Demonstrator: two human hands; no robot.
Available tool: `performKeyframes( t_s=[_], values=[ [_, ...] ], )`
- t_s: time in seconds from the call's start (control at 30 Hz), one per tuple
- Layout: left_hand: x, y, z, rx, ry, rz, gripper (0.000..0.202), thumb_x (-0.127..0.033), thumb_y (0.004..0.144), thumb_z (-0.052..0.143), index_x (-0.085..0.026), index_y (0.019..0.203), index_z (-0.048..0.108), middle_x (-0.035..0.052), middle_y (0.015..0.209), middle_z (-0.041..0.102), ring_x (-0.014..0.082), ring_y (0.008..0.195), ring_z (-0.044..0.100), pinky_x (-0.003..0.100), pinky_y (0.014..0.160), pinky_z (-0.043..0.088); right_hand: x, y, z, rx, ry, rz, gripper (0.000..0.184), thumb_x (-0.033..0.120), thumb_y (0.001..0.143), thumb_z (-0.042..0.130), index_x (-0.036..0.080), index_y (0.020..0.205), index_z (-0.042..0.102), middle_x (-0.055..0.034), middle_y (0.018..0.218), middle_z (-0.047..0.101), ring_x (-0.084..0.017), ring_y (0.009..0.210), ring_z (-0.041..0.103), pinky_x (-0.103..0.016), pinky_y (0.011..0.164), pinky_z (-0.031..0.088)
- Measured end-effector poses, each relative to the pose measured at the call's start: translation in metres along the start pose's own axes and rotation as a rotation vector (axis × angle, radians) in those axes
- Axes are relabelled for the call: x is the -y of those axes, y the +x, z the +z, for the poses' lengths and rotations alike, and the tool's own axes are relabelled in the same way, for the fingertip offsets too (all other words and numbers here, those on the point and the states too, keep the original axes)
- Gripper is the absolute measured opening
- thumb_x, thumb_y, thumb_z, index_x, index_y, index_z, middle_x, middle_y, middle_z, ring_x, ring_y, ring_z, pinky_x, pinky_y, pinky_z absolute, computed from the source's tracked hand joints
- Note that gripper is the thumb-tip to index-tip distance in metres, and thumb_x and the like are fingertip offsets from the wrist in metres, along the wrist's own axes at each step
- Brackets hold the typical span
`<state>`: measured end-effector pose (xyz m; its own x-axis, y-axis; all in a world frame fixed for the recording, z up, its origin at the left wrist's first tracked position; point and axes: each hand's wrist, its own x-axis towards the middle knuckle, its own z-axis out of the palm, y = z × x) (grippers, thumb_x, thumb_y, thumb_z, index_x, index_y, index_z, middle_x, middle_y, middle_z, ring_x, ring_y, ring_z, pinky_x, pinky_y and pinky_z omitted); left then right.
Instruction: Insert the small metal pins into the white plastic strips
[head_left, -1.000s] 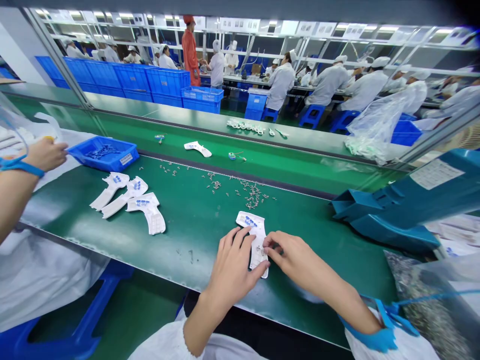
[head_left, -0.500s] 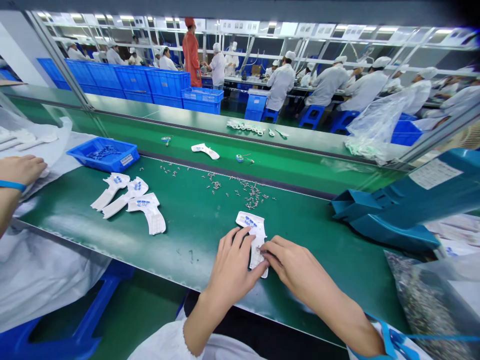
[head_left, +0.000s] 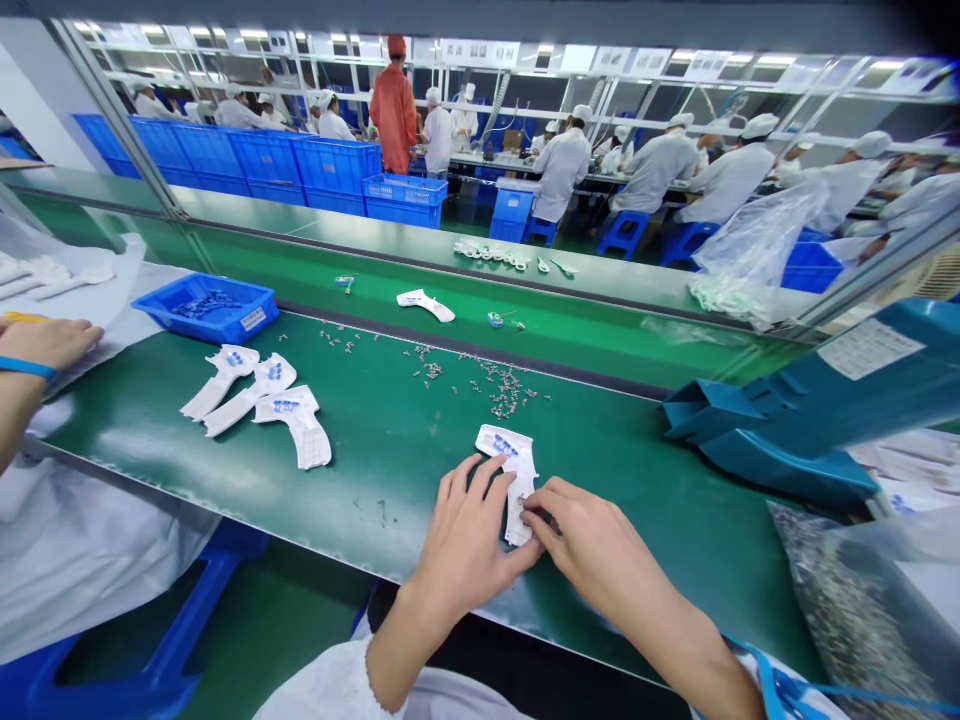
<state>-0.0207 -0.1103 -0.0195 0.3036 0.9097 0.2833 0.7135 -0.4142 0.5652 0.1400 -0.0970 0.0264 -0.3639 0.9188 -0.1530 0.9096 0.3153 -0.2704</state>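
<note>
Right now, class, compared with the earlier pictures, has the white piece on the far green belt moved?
Yes: the white plastic piece has moved rightward along the far green belt, farther from the blue plastic tray, which has not shifted.

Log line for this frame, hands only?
left hand: resting on white plastic carrier | right hand: fingers at carrier's edge | surface: green conveyor belt

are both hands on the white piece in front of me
Yes, the left hand and right hand both touch the white plastic piece on the green belt.
</note>
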Motion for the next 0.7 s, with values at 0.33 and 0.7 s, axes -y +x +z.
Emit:
performKeyframes(
  t_s=[0.33, 0.7],
  values=[
    [0.001, 0.0, 0.002, -0.019, -0.009, 0.005, 0.055, -0.034, 0.079, 0.07, -0.024, 0.129, 0.051, 0.0099, 0.141, 0.051, 0.0347, 0.133, 0.042, 0.054, 0.106, 0.039, -0.003, 0.002, -0.005, 0.013, 0.043, -0.165, 0.018, 0.013, 0.093, 0.046, 0.02, 0.084, 0.06, -0.0041, 0.089, 0.062, -0.017, 0.072, 0.061, -0.028, 0.062, 0.039],
    [0.001, 0.0, 0.001, 0.024, -0.01, -0.023, 0.054, -0.035, 0.081, 0.069, -0.023, 0.13, 0.05, 0.009, 0.144, 0.049, 0.0341, 0.134, 0.039, 0.053, 0.108, 0.038, -0.002, 0.005, -0.015, 0.121, -0.046, -0.207, 0.022, 0.016, 0.095, 0.044, 0.02, 0.093, 0.066, -0.0083, 0.096, 0.064, -0.024, 0.086, 0.063, -0.032, 0.069, 0.043]
  ],
)
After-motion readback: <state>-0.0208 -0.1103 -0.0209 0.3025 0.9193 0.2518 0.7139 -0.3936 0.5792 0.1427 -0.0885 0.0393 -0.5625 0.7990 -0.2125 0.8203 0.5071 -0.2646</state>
